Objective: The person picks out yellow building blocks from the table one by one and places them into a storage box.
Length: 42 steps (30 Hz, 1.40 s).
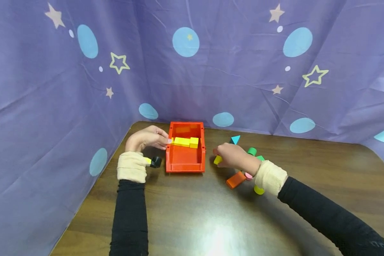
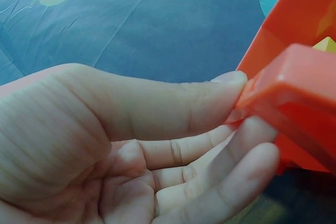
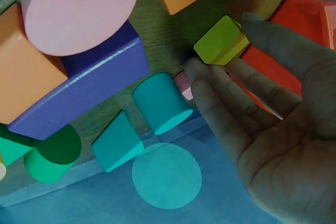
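My left hand [image 1: 149,138] pinches the left rim of an open red plastic box [image 1: 185,167], thumb on top and fingers curled beneath in the left wrist view. Yellow blocks [image 1: 181,142] lie in a row across the box. Right of the box, my right hand [image 1: 233,155] reaches down to a small yellow block [image 3: 220,40]. Its thumb and fingertips are at opposite sides of this block, with the other fingers spread a little. A small pink block [image 3: 184,85] lies close beyond those fingertips, partly hidden by them.
Around my right hand lie an orange block [image 1: 236,180], a blue triangular block [image 1: 235,139], a green cylinder [image 1: 252,151], a yellow cylinder [image 1: 259,190] and a purple block [image 3: 89,82] under a pink round piece [image 3: 79,11]. A patterned purple cloth [image 1: 243,99] hangs along the table's back edge.
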{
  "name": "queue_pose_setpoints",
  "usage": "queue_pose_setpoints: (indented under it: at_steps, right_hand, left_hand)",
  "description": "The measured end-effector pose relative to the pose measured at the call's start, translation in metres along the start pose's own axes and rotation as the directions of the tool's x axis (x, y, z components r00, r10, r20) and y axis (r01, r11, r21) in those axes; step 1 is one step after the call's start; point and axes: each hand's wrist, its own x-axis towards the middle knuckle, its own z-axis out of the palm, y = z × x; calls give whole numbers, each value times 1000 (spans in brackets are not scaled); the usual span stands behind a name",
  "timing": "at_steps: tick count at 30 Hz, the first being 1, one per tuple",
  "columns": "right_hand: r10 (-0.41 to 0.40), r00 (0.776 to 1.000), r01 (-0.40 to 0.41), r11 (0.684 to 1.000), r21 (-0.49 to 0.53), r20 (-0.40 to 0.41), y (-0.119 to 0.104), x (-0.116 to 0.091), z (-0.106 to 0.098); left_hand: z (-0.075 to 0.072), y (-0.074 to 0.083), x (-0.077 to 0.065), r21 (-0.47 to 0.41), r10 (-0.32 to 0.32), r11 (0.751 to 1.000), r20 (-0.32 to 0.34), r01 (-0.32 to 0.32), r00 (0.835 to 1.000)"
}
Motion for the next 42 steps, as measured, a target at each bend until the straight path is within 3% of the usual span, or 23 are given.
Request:
queue_pose_setpoints:
  at_steps: [8,18,42]
  right_hand:
    - [-1,1000,2,999,-41,6,-3,-3,1]
    - [-25,1000,24,996,-82,-3,-6,-5,3]
    - [-61,998,61,997,-54,-8,-6,-7,6]
  left_hand:
    - [3,2,-2,9,-17,1000,7,17,1000]
    - [0,-2,0,-6,10,1000,-1,-10,1000]
    - [1,0,0,-4,2,1000,-7,-2,1000]
